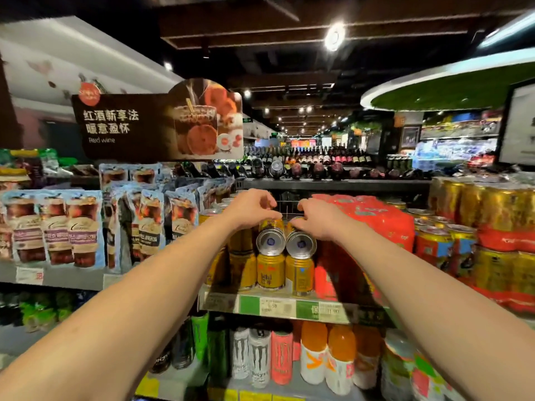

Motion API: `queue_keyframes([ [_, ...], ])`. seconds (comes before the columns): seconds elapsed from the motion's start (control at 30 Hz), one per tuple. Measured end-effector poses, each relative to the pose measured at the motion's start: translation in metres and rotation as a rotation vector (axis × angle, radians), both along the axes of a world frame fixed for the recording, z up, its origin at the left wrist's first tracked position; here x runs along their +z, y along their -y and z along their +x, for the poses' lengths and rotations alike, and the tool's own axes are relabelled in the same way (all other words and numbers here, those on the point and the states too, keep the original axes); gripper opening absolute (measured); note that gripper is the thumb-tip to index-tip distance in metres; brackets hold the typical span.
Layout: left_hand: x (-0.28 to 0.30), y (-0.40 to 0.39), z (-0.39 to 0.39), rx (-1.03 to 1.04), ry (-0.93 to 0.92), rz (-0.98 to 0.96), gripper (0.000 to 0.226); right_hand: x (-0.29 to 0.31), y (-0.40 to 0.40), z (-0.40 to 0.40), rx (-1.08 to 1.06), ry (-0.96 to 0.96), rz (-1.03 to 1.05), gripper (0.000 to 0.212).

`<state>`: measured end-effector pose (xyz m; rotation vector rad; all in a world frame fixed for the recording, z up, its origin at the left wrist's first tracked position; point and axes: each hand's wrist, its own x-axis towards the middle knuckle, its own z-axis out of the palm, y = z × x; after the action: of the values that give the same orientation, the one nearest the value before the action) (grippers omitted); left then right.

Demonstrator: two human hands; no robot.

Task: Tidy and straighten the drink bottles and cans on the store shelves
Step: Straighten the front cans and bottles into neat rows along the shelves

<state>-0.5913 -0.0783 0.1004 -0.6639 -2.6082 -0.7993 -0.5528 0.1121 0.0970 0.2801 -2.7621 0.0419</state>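
Two gold cans are tipped toward me, silver bottoms showing, on top of a row of upright gold cans (pixel 270 270) on the upper shelf (pixel 289 306). My left hand (pixel 252 208) grips the left tipped can (pixel 270 238) from above. The right tipped can (pixel 301 241) is held the same way by my right hand (pixel 318 218). Both hands have their fingers curled over the cans' far ends.
A red shrink-wrapped pack (pixel 373 224) sits right of the cans, with more gold and red packs (pixel 498 227) beyond. Drink pouches (pixel 81 227) fill the shelf at left. Below stand energy drink cans (pixel 259 354) and orange bottles (pixel 327 354). Wine bottles (pixel 312 166) line the back.
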Motion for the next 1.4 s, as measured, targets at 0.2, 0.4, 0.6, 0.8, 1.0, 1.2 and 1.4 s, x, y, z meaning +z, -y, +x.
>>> queue_keyframes([
  [0.2,0.013,-0.011,-0.038,0.042,0.247,-0.395,0.064,0.006,-0.003,-0.015,-0.072,0.092,0.141,0.052],
  [0.4,0.022,-0.02,-0.059,0.04,0.455,-0.587,0.093,0.014,-0.006,-0.025,-0.103,0.307,0.153,0.092],
  [0.6,0.03,-0.016,-0.068,-0.121,0.624,-0.451,0.057,0.025,-0.005,-0.03,-0.05,0.442,0.041,0.096],
  [0.8,0.033,-0.002,-0.066,-0.122,0.555,-0.335,0.054,0.026,-0.009,-0.03,0.025,0.473,-0.087,0.086],
  [1.0,0.029,0.003,-0.062,-0.133,0.507,-0.335,0.051,0.022,-0.004,-0.025,0.086,0.409,-0.145,0.096],
  [1.2,0.029,0.008,-0.052,-0.207,0.454,-0.275,0.043,0.016,-0.01,-0.019,0.16,0.333,-0.239,0.071],
  [1.4,0.024,0.012,-0.049,-0.265,0.28,-0.25,0.055,0.024,-0.013,-0.013,0.187,0.251,-0.232,0.071],
])
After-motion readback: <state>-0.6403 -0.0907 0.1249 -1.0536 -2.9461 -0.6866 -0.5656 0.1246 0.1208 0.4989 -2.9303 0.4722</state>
